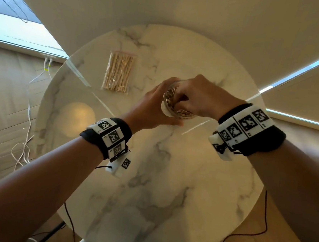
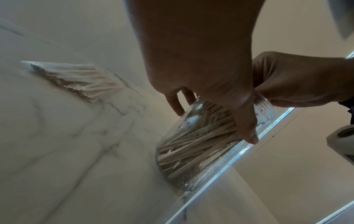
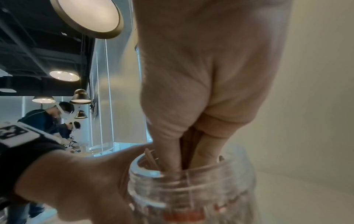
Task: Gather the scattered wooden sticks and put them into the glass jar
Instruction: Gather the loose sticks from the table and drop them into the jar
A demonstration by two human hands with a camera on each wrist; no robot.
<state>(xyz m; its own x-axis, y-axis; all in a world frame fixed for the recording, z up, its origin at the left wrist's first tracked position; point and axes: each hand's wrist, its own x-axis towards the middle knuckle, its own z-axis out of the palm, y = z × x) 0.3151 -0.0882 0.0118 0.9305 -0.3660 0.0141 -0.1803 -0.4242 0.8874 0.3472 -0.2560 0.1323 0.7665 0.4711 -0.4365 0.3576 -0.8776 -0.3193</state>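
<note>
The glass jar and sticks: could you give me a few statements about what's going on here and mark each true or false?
1. The left hand grips the glass jar. True.
2. The jar is empty. False: it holds many wooden sticks.
3. The right hand has its fingers at the jar's mouth, with sticks between them. True.
4. The plastic bag of sticks lies inside the jar. False: it lies apart on the marble table.
</note>
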